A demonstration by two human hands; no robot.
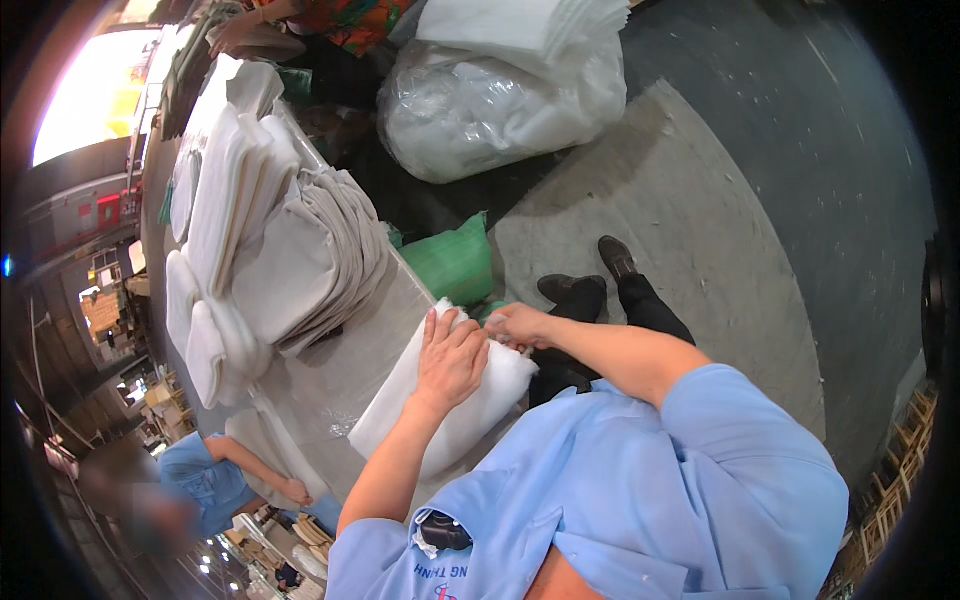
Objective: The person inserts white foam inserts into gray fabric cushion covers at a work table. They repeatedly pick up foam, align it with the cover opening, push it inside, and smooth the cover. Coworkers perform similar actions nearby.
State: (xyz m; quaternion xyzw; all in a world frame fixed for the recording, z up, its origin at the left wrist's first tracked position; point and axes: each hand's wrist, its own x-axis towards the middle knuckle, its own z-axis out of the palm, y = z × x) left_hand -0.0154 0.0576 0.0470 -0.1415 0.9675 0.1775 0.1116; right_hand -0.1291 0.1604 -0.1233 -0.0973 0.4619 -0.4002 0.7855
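A soft white pad [415, 405], folded thick like a little pillow, lies on the near edge of the grey table [305, 385], right in front of the person. Its long side looks smooth, but its end is fuzzy, like cotton wool. The left hand [453, 357] lies on top of the pad near that fuzzy end, with its fingers a bit spread and gently bent. The right hand [515, 326] is at the fuzzy end too, its fingers curled in and pinching a bit of the fluff (the very tips are hard to see).

Further along the table sits a pile of grey cloth [335, 245], folded over in many wavy layers. Beside it are puffy white pads [212, 215] with round, fat edges. Just past the person's hands, beside the table, is a crinkly green sack [452, 262]. Beyond it, a big, shiny, see-through plastic bag [485, 120] bulges with white stuff, and flat fluffy sheets [505, 25] are stacked on top.
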